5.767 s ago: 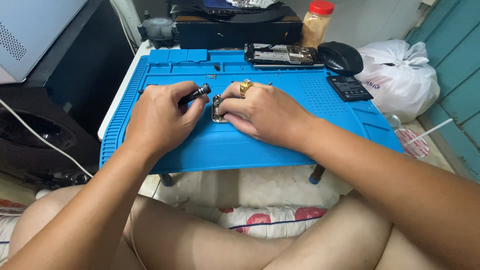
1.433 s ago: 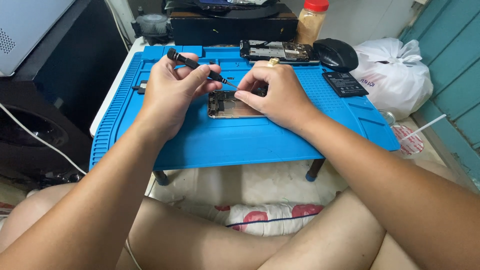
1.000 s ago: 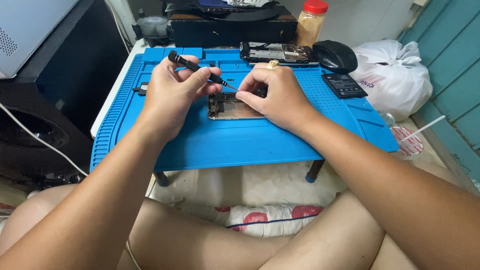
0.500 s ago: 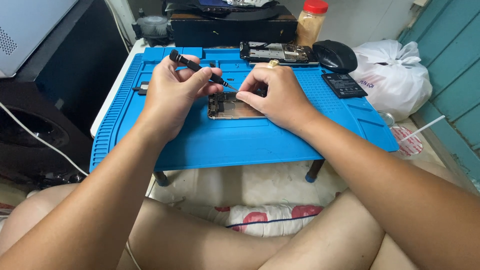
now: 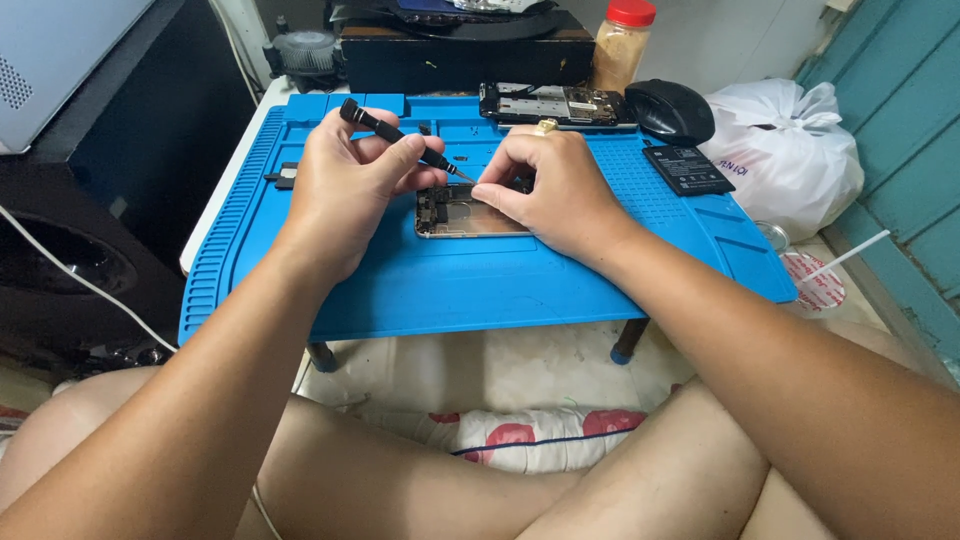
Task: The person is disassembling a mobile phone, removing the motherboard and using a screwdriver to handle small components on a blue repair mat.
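An opened phone body (image 5: 462,213) with bare circuitry lies on a blue repair mat (image 5: 420,285). My left hand (image 5: 345,185) grips a small black screwdriver (image 5: 385,131), its tip angled down onto the phone's upper edge. My right hand (image 5: 550,185), with a gold ring on one finger, rests on the phone's right part and pins it to the mat, fingertips beside the screwdriver tip. The phone's right half is hidden under this hand.
At the mat's far edge lie a second opened phone (image 5: 555,104) and a black mouse (image 5: 670,108); a flat black battery (image 5: 687,168) sits at right. A red-lidded jar (image 5: 622,42), a white plastic bag (image 5: 790,140) and a dark speaker (image 5: 70,250) surround the low table.
Since 5.8 s ago my left hand raised the screwdriver and pointed its tip at the phone; over the last second both hands hold almost still.
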